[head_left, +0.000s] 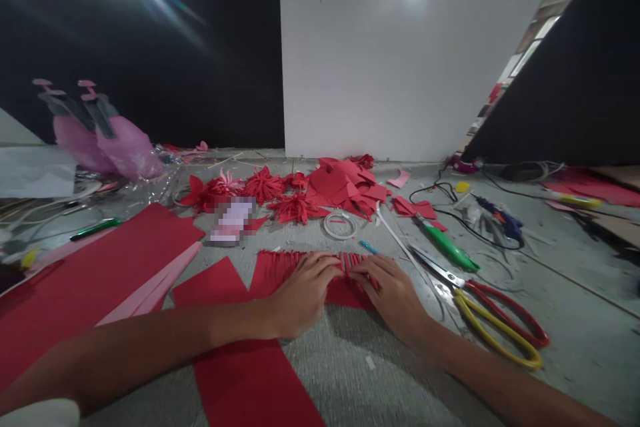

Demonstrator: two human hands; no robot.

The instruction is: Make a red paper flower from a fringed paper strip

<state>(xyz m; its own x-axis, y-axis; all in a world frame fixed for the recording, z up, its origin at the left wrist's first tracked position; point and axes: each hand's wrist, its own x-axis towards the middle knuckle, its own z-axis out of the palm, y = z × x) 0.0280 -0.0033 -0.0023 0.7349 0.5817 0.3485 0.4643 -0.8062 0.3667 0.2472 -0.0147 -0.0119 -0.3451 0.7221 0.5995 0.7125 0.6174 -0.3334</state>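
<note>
I see fringed red paper [273, 273] on the table [405, 390], fringed side facing the far edge. Left hand [303, 288] and right hand [395, 290] bend fingers onto it, pinching or not I cannot tell; scissors [453, 279] narrow the room rightward.

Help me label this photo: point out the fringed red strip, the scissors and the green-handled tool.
Fringed red strip [345, 293]: head view, on its plain lower part.
Scissors [453, 279]: head view, at the pivot.
Green-handled tool [452, 249]: head view, mid-handle.

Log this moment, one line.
left hand: on fringed red paper | right hand: on same paper | scissors: right of both hands
</note>
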